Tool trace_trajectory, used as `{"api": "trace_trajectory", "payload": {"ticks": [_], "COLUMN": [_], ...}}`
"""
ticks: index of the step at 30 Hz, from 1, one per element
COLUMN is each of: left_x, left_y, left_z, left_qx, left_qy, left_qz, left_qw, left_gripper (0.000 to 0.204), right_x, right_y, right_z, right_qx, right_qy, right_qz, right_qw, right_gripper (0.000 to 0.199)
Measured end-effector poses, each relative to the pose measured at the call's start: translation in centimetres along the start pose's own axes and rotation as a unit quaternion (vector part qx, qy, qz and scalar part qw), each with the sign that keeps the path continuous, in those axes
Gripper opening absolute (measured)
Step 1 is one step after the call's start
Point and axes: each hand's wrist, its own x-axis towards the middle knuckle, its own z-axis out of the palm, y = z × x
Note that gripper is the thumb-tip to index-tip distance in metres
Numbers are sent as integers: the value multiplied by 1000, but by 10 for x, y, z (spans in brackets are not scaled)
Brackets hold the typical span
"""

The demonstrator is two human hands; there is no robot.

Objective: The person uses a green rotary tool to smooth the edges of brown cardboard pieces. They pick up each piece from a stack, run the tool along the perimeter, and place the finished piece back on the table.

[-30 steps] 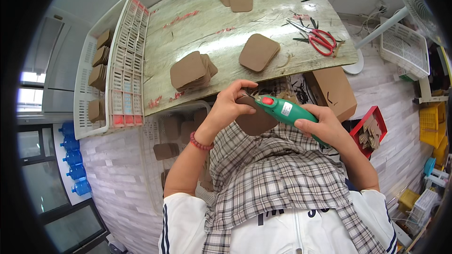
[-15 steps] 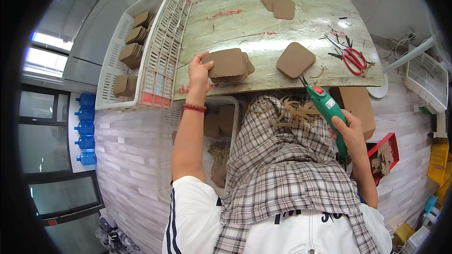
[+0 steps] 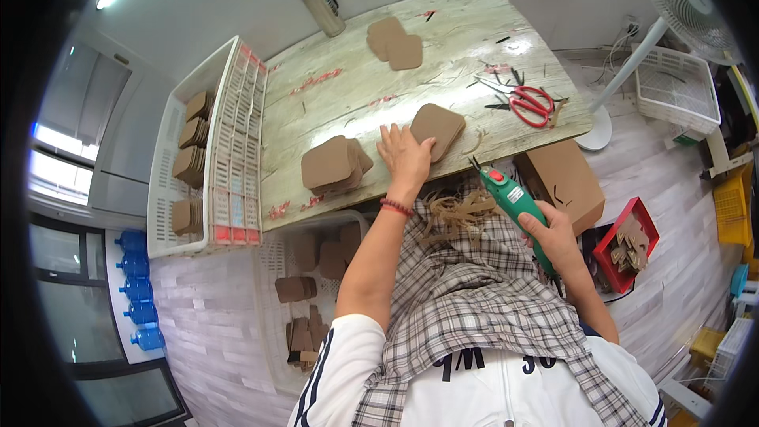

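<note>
My left hand (image 3: 407,160) lies over the table with its fingers spread. Its thumb touches the near-left side of a stack of brown pieces with rounded corners (image 3: 437,131); whether they are leather or card I cannot tell. Left of that hand sits another stack of brown pieces (image 3: 330,164), somewhat fanned. Below the table's front edge, my right hand (image 3: 553,235) grips green electric scissors (image 3: 518,204) with a red switch, their narrow tip pointing up and left, apart from the stacks. Thin brown offcut strips (image 3: 461,213) rest on my checked apron (image 3: 451,300).
Red-handled scissors (image 3: 531,105) lie among dark scraps at the table's right. Farther back are loose brown pieces (image 3: 405,52) and a steel flask (image 3: 322,8). A white crate (image 3: 237,142) stands left, a clear bin (image 3: 273,332) below, a cardboard box (image 3: 571,182) and red tray (image 3: 644,213) right.
My left hand has let go of the left stack and moved right to the other one. The electric scissors' tip has drawn away from the right stack. The view has shifted.
</note>
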Motion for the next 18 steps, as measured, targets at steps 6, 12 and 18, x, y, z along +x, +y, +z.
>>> {"api": "trace_trajectory", "payload": {"ticks": [6, 12, 18], "left_x": [-4, -7, -14], "left_y": [23, 33, 60], "left_z": [-10, -35, -67], "left_qx": [-88, -720, -883], "left_qy": [145, 29, 62], "left_qz": [55, -140, -192], "left_qw": [984, 679, 423], "left_gripper": [36, 22, 36], "right_x": [-1, 5, 11], "right_y": [3, -3, -25], "right_z": [-5, 5, 27], "right_qx": [9, 29, 25], "right_qy": [18, 30, 26], "right_qz": [-1, -31, -75], "right_qw": [1000, 999, 996], "right_gripper": [32, 32, 33]}}
